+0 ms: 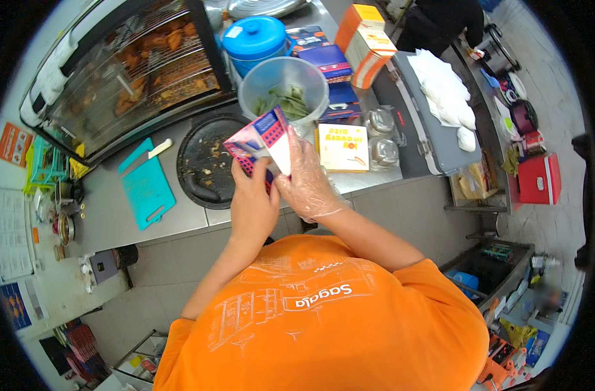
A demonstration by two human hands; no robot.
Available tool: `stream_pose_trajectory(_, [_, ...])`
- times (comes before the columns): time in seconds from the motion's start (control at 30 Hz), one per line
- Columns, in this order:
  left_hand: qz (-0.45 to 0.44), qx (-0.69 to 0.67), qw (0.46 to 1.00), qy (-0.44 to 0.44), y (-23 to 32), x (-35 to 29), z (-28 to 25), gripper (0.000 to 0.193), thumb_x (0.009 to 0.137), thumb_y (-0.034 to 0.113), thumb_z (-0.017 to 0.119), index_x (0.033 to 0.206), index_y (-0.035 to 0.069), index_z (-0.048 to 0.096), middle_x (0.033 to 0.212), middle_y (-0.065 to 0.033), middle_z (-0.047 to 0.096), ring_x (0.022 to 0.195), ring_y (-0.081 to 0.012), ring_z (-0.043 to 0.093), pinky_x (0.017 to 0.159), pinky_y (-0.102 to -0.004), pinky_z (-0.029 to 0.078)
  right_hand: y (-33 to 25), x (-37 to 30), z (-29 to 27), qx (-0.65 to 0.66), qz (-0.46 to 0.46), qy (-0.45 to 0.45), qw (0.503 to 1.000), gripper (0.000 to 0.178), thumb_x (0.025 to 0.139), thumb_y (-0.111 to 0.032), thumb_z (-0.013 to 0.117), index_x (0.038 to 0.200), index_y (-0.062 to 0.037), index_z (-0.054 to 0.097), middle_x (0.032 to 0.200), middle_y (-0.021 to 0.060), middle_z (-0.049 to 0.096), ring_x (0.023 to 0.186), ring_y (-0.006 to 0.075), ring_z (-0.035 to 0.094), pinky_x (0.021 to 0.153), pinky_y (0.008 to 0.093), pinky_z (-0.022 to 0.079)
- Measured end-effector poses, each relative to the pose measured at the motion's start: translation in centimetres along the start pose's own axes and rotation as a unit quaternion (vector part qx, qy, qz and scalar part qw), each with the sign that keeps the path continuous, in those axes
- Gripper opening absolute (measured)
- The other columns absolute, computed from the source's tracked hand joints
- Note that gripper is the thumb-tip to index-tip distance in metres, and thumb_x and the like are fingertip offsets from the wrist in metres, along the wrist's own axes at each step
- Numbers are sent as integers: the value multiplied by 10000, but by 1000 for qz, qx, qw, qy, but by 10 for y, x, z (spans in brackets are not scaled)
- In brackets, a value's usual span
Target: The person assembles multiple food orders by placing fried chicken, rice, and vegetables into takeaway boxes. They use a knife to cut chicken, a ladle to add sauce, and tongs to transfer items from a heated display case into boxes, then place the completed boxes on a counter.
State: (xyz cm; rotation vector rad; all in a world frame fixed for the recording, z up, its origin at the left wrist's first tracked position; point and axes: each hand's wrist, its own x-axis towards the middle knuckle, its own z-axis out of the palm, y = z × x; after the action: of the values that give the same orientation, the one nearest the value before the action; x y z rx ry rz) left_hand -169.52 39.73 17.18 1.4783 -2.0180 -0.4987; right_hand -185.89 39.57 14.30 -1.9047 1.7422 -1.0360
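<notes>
Between my hands is a small purple, pink and white food carton (266,132), tilted above the worktop and partly folded. My bare left hand (255,199) grips its lower side, fingers bent against the card. On the other side my right hand (308,179), in a clear plastic glove, closes round the white panel. Just beyond the carton stands a translucent tub (253,85) with green leaves inside. To the left of my hands lies a round black tray (192,153) with brown crumbs and scraps on it.
A glass warming cabinet (134,104) with fried food fills the far left. Nearer are a teal cutting board (144,189) and a knife (160,148). Blue lidded bucket (255,42), stacked cartons (325,60), yellow-white box (342,148) and plastic cups (383,153) stand beyond. A dark-clothed person (434,29) is far right.
</notes>
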Motion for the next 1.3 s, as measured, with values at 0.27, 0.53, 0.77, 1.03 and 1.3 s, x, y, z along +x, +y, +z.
stream_pose_trajectory(0.27, [-4, -91, 995, 36, 9, 28, 38, 929, 887, -29, 723, 1698, 63, 280, 1547, -353, 534, 1425, -529, 562, 1191, -528, 448, 65, 12, -62, 152, 143, -163, 964, 673, 1045, -178, 610, 1683, -34, 451, 1330, 377, 668, 1150, 512, 679, 1071, 562, 531])
stream_pose_trajectory(0.53, [-71, -202, 956, -199, 42, 52, 48, 882, 979, -147, 542, 1753, 222, 337, 1495, -289, 658, 1287, -508, 692, 1107, -499, 520, 139, -2, -162, 204, 15, -144, 968, 591, 1023, -213, 787, 1571, -74, 611, 1474, 204, 719, 1367, 344, 691, 1158, 433, 535])
stream_pose_trajectory(0.77, [-106, -221, 950, -195, 47, 49, 86, 705, 1027, -66, 441, 1677, 207, 434, 1548, -284, 627, 1406, -448, 649, 1184, -438, 472, 370, -12, -371, -374, 484, 135, 780, 881, 873, -411, 878, 1664, -300, 508, 1576, 279, 585, 1507, 458, 537, 1231, 535, 480])
stream_pose_trajectory(1.03, [-101, -249, 960, -74, 76, 55, 129, 589, 1118, -5, 459, 1681, 154, 395, 1551, -299, 606, 1429, -416, 623, 1190, -434, 450, 255, -31, -273, -49, 237, 321, 916, 673, 881, -306, 893, 1392, -20, 563, 1293, 230, 692, 1171, 386, 704, 1043, 491, 557])
stream_pose_trajectory(1.3, [-173, -398, 900, 28, 44, 54, 128, 446, 1238, 274, 427, 1654, 113, 420, 1605, -173, 547, 1473, -281, 534, 1258, -408, 385, 110, 18, -172, -4, 57, 59, 997, 554, 907, -393, 912, 1246, -4, 712, 1315, 244, 609, 1255, 385, 630, 1092, 477, 507])
